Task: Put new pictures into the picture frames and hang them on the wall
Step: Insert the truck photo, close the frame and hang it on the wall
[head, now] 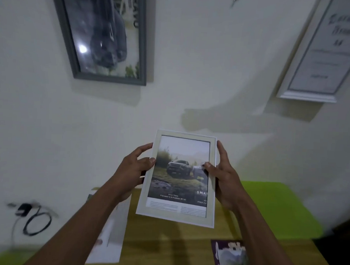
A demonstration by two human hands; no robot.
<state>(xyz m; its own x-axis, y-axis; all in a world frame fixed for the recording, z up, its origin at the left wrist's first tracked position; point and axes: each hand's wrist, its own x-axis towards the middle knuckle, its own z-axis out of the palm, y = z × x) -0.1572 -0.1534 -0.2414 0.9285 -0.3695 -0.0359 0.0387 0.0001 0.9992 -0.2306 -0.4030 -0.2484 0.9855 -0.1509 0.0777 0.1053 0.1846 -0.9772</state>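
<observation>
Pale wood, edged in white, forms the frame [174,217] that is held upright in the air by both hands, in front of the wall [192,73] and above the far part of a wooden table [165,244]. The frame is tilted slightly, its top leaning to the right.

A car picture [179,172] is seen inside it: a dark vehicle on rough green ground under a hazy sky, with small lines of text along the bottom.

The frame's left edge is gripped by the left hand [133,170]; the thumb is laid on the front rim and the other fingers are curled round the edge toward the back. The right edge is gripped by the right hand [227,180]; the thumb is pressed on the front near the picture's right margin, and the forefinger is stretched up along the side.

On the wall at upper left a grey frame [110,79] is hung, with a dark vehicle shown behind reflecting glass. At upper right a white frame [308,97] is hung, with a document of blurred lettering inside.

On the table a white sheet [109,237] is laid at the left, partly hidden by the left forearm, and a purple print [230,257] is laid at the lower right. A green surface [277,207] is seen beyond the table at the right. A black cable [36,222] is looped against the wall at lower left.
</observation>
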